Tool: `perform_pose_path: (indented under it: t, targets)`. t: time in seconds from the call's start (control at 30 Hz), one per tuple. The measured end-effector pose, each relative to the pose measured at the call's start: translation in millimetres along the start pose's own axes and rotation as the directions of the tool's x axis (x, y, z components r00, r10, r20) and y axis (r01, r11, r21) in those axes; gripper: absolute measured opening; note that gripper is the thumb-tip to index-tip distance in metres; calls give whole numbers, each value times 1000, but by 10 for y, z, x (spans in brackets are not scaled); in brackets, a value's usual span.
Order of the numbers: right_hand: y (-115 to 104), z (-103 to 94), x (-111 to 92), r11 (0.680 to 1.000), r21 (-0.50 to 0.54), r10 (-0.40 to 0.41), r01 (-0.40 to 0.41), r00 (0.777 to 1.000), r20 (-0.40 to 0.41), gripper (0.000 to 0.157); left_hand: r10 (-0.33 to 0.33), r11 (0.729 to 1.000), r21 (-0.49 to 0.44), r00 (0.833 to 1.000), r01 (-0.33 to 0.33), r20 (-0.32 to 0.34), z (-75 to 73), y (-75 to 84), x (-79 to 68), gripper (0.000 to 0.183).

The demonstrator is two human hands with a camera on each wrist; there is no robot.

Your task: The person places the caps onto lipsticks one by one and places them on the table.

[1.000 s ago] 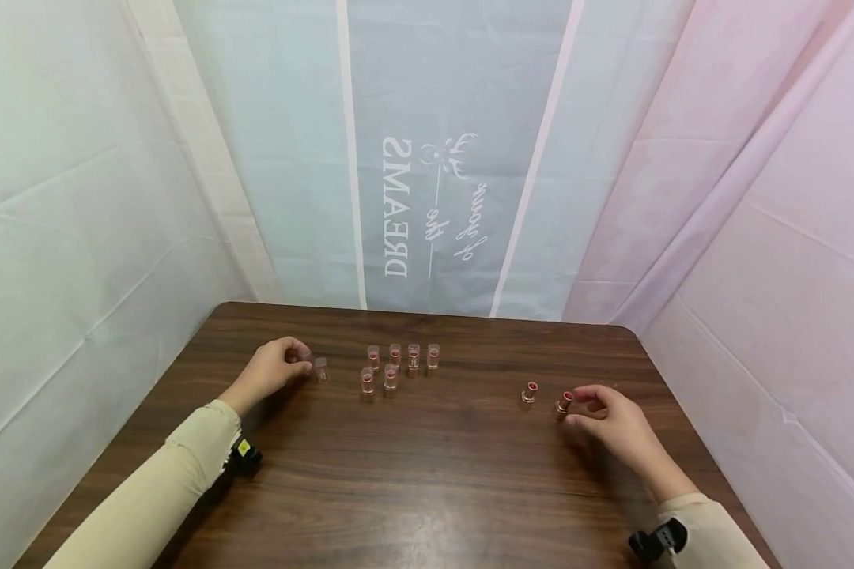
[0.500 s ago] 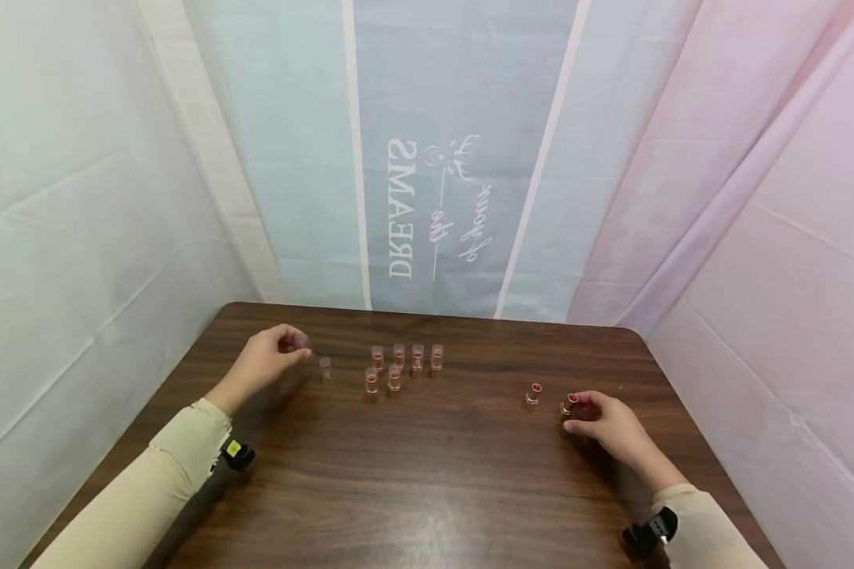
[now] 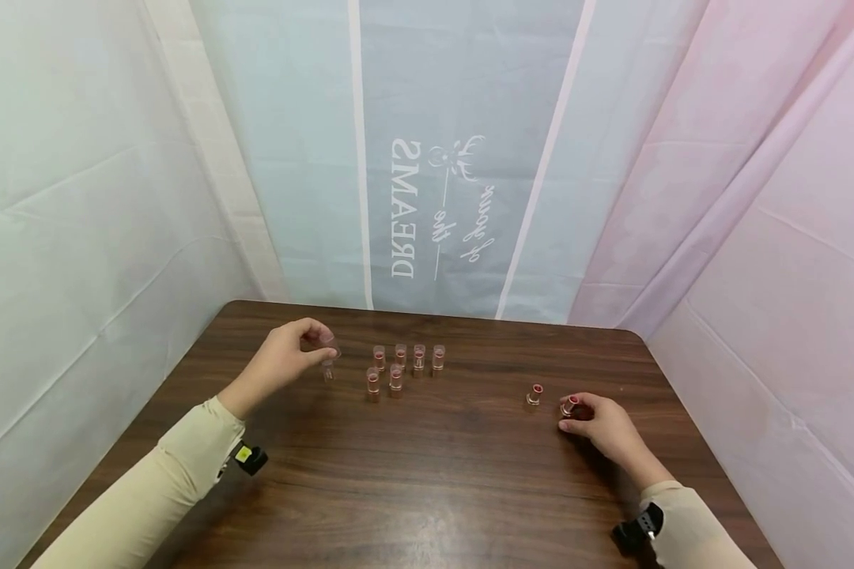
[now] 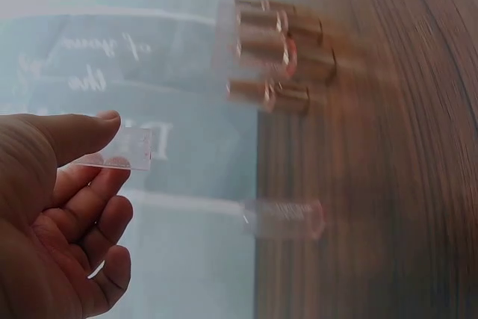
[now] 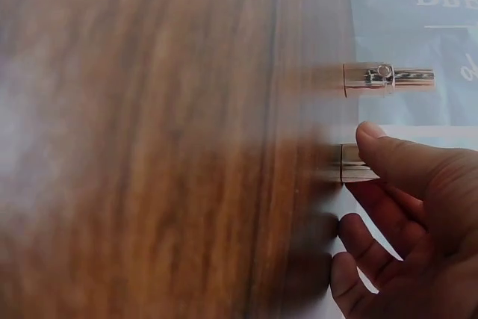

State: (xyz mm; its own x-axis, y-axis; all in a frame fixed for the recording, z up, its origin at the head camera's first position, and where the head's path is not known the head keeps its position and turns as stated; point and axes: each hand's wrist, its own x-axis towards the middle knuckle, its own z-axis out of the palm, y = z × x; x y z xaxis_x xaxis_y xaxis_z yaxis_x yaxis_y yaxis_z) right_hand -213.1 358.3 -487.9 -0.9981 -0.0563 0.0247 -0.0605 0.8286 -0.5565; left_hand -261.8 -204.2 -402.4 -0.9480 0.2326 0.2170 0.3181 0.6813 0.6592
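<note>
My left hand (image 3: 285,359) pinches a clear plastic cap (image 4: 140,149) between thumb and fingertips, raised above the table. Below it, a second clear cap (image 4: 287,219) stands on the wood, partly covered by the hand in the head view. At the right, the thumb and fingers of my right hand (image 3: 608,431) pinch an uncapped lipstick tube (image 3: 569,405) with a gold base (image 5: 358,165) and a red opening. The tube is upright on the table; in the right wrist view the thumb hides its upper part. Beside it stands another uncapped lipstick tube (image 3: 534,394).
Several lipstick tubes with clear caps (image 3: 395,379) stand grouped in two rows left of the middle of the brown wooden table (image 3: 427,474). Behind the table's far edge hangs a printed blue-grey cloth (image 3: 462,95), with pale cloth walls (image 3: 78,197) on both sides.
My left hand, holding the clear cap, rises, then moves right over the standing cap. My right hand closes in on the right-hand lipstick tube and now grips it.
</note>
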Motion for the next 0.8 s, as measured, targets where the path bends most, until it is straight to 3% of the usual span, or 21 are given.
perform_pose_path:
  t: [0.27, 0.47, 0.63, 0.8]
  targets:
    - [-22, -22, -1, 1000, 14, 25, -25, 1000, -2, 35, 35, 999, -30, 999, -35, 5, 5, 293, -54, 26]
    - [-82, -126, -11, 1000, -24, 1, -4, 994, -110, 30, 74, 997, -32, 997, -73, 7, 6, 454, -77, 25]
    - [-378, -320, 7, 999, 35, -22, 30, 978, -205, 31, 116, 992, -41, 993, -115, 15, 16, 531, -70, 24]
    - [-827, -438, 89, 988, 88, -101, 126, 963, -250, 30, 144, 987, -72, 989, -142, 22, 47, 582, -72, 23]
